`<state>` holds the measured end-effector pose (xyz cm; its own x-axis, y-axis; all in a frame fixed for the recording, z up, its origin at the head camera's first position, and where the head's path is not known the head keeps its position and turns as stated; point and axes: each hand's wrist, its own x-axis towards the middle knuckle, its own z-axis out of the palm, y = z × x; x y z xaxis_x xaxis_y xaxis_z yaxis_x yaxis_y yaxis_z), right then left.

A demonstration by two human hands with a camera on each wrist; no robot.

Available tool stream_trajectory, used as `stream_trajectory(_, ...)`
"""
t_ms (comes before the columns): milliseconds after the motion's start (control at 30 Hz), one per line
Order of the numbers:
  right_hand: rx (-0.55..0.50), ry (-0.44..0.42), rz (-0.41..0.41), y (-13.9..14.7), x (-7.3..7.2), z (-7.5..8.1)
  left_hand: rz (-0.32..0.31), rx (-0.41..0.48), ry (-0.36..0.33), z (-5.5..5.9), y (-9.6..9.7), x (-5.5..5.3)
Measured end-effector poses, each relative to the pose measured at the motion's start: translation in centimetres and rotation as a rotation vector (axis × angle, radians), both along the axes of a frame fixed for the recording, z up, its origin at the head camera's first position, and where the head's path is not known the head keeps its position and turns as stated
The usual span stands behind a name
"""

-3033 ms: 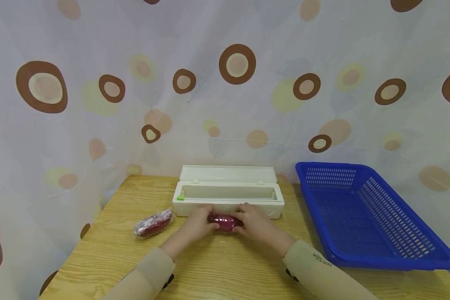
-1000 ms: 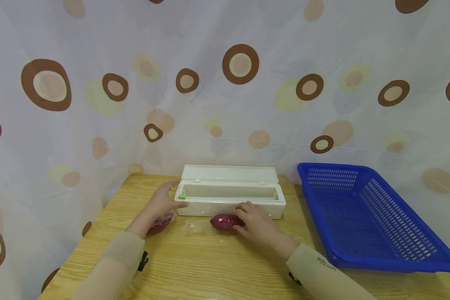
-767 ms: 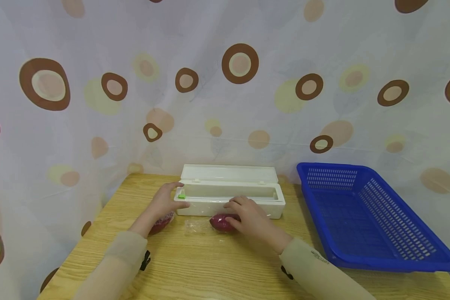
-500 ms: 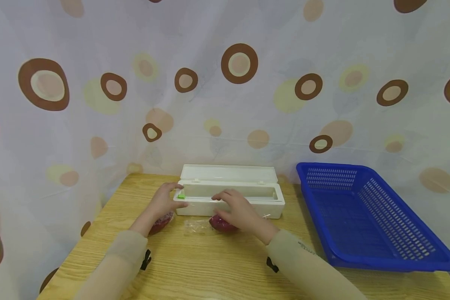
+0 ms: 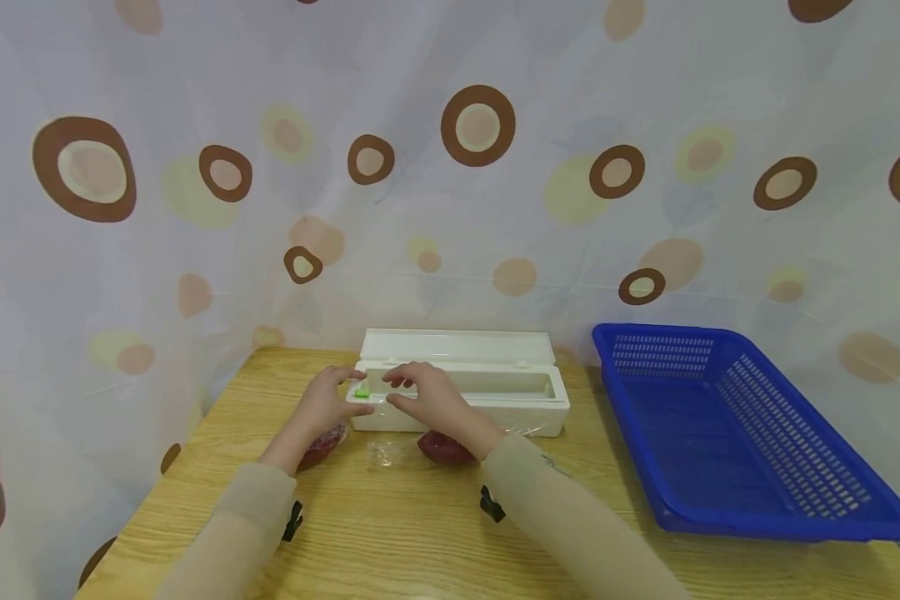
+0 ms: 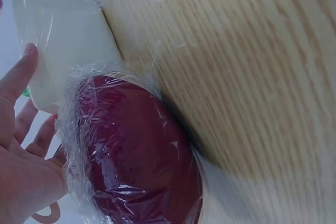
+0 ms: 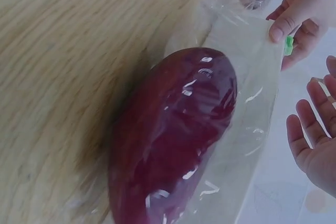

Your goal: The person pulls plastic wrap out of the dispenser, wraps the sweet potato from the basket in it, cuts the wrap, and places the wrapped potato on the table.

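Note:
A white cling film dispenser [image 5: 510, 417] sits with its lid raised at the back of the table. My left hand [image 5: 321, 410] grips its left end, thumb on the front and fingers at the back. My right hand [image 5: 437, 400] hovers over the dispenser with curved fingers, holding nothing, near the green slider cutter [image 5: 362, 392]. A dark red sweet potato-like oval [image 7: 173, 135] lies against the front on clear film [image 5: 387, 452], partly hidden by my right forearm in the head view. Beside my left wrist lies a similar oval wrapped in crinkled film [image 6: 142, 150].
A large blue plastic basket [image 5: 648, 475] stands on the right side of the wooden table [image 5: 390, 533]. Behind hangs a pale curtain [image 5: 540, 250] with brown ring patterns.
My left hand has left the unwrapped oval and taken the dispenser's left end. My right hand has since let go of that oval and moved left over the dispenser toward the green slider.

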<state>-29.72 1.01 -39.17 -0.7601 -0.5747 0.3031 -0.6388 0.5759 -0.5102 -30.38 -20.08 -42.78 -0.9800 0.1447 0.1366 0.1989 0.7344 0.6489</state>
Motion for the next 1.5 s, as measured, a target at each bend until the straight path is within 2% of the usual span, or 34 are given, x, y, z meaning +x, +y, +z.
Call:
stream_trajectory(167,0.006,-0.062,-0.02,-1.7,-0.3,0.4,-0.01,-0.014,0.013,0.1,-0.3,0.1)
stream_trajectory(300,0.005,-0.091,-0.023,-3.0,-0.7,0.0,-0.002,-0.01,0.01,0.1,-0.5,0.2)
stream_trajectory(633,0.032,-0.11,-0.05,-4.3,-1.6,-1.6,-0.005,-0.017,0.018,-0.1,-0.4,0.2)
stream_trajectory(867,-0.009,-0.118,-0.077,-4.5,-1.9,-1.9,-0.001,0.009,0.0,-0.2,-0.1,0.2)
stream_trajectory(1167,0.034,-0.057,-0.088,-4.3,-2.3,-1.8,0.011,0.0,0.005,-0.1,0.1,0.1)
stream_trajectory(1500,0.076,-0.033,-0.11,-4.0,-2.3,-1.6,0.01,-0.034,0.023,0.4,-0.1,0.2)
